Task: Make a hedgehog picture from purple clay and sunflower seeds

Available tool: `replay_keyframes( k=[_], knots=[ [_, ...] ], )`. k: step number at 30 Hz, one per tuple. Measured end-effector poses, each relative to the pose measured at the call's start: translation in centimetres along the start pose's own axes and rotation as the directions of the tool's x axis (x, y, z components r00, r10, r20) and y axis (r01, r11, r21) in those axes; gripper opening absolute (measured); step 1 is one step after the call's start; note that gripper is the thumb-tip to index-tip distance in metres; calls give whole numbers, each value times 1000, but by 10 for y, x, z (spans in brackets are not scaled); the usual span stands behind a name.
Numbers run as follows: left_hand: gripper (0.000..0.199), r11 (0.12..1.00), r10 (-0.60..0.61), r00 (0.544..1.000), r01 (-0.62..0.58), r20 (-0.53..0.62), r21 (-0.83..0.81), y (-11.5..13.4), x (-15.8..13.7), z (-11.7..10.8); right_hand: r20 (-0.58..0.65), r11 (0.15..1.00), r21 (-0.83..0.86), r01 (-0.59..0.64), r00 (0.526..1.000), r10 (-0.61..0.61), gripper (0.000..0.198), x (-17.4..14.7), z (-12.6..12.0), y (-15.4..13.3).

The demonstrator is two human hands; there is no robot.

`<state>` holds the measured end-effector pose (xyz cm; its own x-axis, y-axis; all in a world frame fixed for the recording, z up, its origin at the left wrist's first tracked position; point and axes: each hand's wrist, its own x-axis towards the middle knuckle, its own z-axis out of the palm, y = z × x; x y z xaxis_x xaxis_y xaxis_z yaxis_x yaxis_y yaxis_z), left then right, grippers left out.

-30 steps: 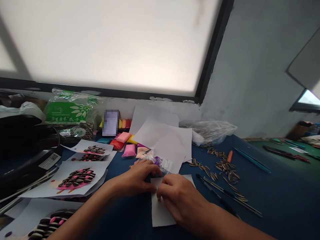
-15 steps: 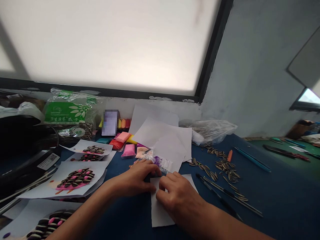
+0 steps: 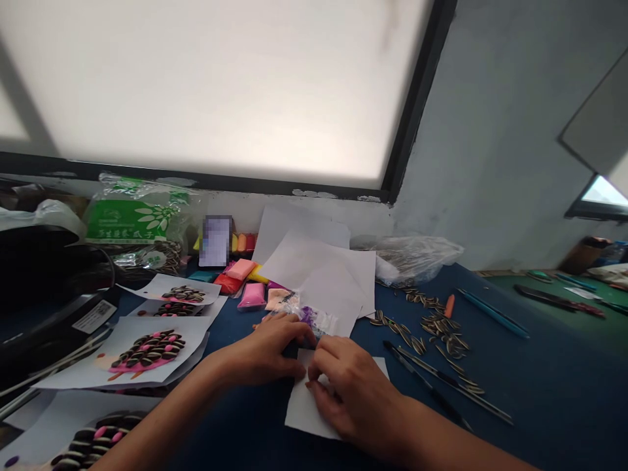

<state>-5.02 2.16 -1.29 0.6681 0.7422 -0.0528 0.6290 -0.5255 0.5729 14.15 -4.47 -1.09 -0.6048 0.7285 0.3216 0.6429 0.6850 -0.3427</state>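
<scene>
A small sheet of white paper (image 3: 301, 412) lies on the blue tabletop, partly covered by my right hand (image 3: 353, 386). The fingers of that hand are curled, with thumb and index tips together over the sheet; a tiny brownish-orange spot shows there, too small to name. My left hand (image 3: 272, 347) rests at the paper's upper left corner, thumb apart from the bent fingers and nothing visible in it. Just beyond the fingers lie a clear wrapper with purple bits (image 3: 318, 320) and a peach clay packet (image 3: 279, 299).
Left are paper sheets with seed-covered hedgehog pictures (image 3: 152, 350). Colored clay packets (image 3: 252, 296), a phone (image 3: 216, 242) and a green seed bag (image 3: 132, 222) stand behind. White sheets (image 3: 318, 261), scattered sunflower seeds (image 3: 444, 327), a black pen (image 3: 426, 386) and tweezers (image 3: 461, 386) lie to the right.
The paper has turned slightly, its near edge shifting left and up. My right thumb has moved lower, away from the curled fingers; my left hand stays nearly in place.
</scene>
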Motion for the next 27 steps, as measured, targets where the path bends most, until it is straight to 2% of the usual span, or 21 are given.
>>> replay_keyframes(
  k=[3,6,9,11,17,23,27],
  knots=[
    [33,1000,-19,1000,19,10,2,2,0,-1,-37,986,146,-81,995,88,9,0,-4,0],
    [33,1000,-23,1000,23,15,9,2,0,-1,-5,949,263,-174,983,182,9,-1,-10,-2],
    [31,1000,-13,1000,13,22,12,0,1,-1,26,894,375,-246,967,255,20,-4,-14,-3],
    [34,1000,-13,1000,13,22,2,-2,1,0,40,888,377,-261,963,266,23,-6,-16,-4],
    [35,1000,-25,999,25,26,6,-1,0,-1,128,910,262,-322,946,298,15,-11,-19,-8],
    [36,999,-35,999,35,32,-3,0,0,-2,254,823,398,-405,911,325,21,-9,-26,-8],
    [36,1000,-20,999,21,24,-18,-3,1,-1,279,779,466,-420,905,321,20,-7,-26,-5]
  ],
)
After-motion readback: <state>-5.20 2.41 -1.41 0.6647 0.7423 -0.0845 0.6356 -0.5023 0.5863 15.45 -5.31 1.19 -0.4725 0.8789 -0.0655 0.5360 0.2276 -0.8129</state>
